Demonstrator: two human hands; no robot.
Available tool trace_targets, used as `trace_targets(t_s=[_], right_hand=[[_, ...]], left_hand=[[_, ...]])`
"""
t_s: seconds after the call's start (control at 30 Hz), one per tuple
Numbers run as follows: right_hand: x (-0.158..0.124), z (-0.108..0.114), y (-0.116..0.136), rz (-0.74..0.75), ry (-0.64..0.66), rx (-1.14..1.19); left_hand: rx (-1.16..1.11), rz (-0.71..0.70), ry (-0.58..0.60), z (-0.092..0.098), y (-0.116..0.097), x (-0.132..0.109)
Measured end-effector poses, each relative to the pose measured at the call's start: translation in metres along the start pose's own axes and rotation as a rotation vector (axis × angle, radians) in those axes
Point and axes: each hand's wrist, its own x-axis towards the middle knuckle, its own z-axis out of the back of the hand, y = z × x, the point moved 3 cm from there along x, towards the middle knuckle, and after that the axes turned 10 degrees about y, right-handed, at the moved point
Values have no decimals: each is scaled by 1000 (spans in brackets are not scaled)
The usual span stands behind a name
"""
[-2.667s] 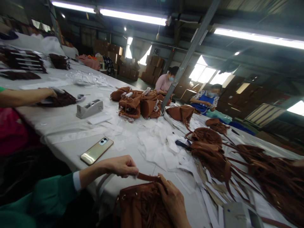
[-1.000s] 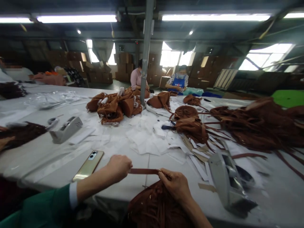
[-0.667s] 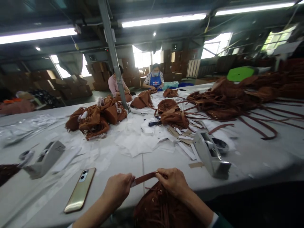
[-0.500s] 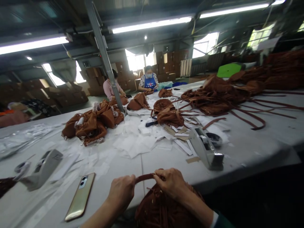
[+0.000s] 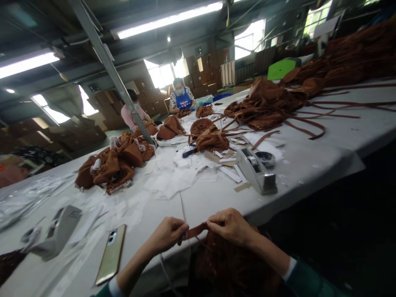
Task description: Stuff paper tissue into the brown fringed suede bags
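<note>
A brown strap [image 5: 196, 231] is stretched between my two hands at the table's near edge. My left hand [image 5: 168, 234] is closed on its left end, where a small dark piece shows below the fingers. Thumb and fingers of my right hand [image 5: 230, 226] pinch the strap farther right. Under my right hand hangs a brown bag [image 5: 229, 264], dark and blurred, its lower part in shadow. To the left of my left arm, a gold phone [image 5: 110, 255] lies face down on the table.
Tape dispensers stand at the right [image 5: 258, 173] and left [image 5: 57, 235]. Paper scraps [image 5: 163, 181] cover the middle. Brown bags are piled left [image 5: 111, 165] and right [image 5: 262, 105]. A metal post [image 5: 114, 78] rises beyond. Two people [image 5: 182, 99] sit across the table.
My view has tilted and shifted right. My left hand has turned, showing its thumb and fingers pinching the strap. The bag has dropped lower and farther into shadow beneath my right hand.
</note>
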Motion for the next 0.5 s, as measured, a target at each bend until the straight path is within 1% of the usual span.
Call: trace_targets(t_s=[0.07,0.17,0.23,0.3,0.33,0.4,0.43,0.5], right_hand=[[-1,-3,-8,-49,-62,-38],[-2,-1,-21,-81,-146,-66],[-2,1,-26,-52,-205,-74],[1,3,-26,22,-249,-44],[4,2,-23,72,-244,-19],[13,-2,-13,158,-155,18],[18,-5,-7,173,-91,37],[30,-10,4,150,21,94]], left_hand=[[40,-10,-87,0,-6,7],[129,-84,-195,4,-12,17],[152,-121,-209,5,-15,22],[119,-131,-218,4,-18,26],[94,-129,-226,3,-20,27],[56,-116,-227,-1,-24,29],[50,-105,-219,-2,-26,29],[45,-87,-199,-5,-28,30]])
